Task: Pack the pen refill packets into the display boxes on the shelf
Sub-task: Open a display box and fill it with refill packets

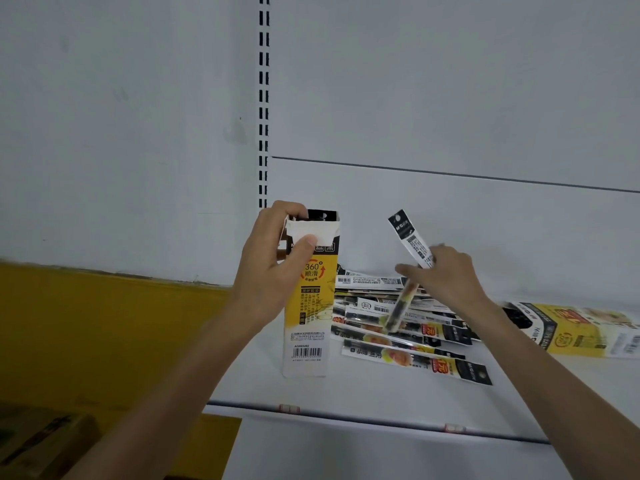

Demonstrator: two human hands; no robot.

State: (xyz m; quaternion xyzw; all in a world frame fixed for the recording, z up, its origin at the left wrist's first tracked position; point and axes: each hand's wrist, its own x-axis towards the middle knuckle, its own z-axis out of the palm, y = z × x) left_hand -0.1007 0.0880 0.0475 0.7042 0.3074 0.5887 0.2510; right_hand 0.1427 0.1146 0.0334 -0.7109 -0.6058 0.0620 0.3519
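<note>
A tall yellow, white and black display box (310, 306) stands upright on the white shelf (363, 393). My left hand (273, 265) grips its open top, thumb on the white flap. My right hand (446, 275) pinches one long pen refill packet (412, 244) and holds it tilted above a pile of several loose refill packets (401, 327) lying just right of the box. The packet's black end points up and its lower end hangs over the pile.
A second display box (575, 330) lies flat on the shelf at the far right. A slotted upright (264, 98) runs up the white back panel behind the box. A yellow wall (104, 323) lies to the left, with a blurred carton (38, 441) at bottom left.
</note>
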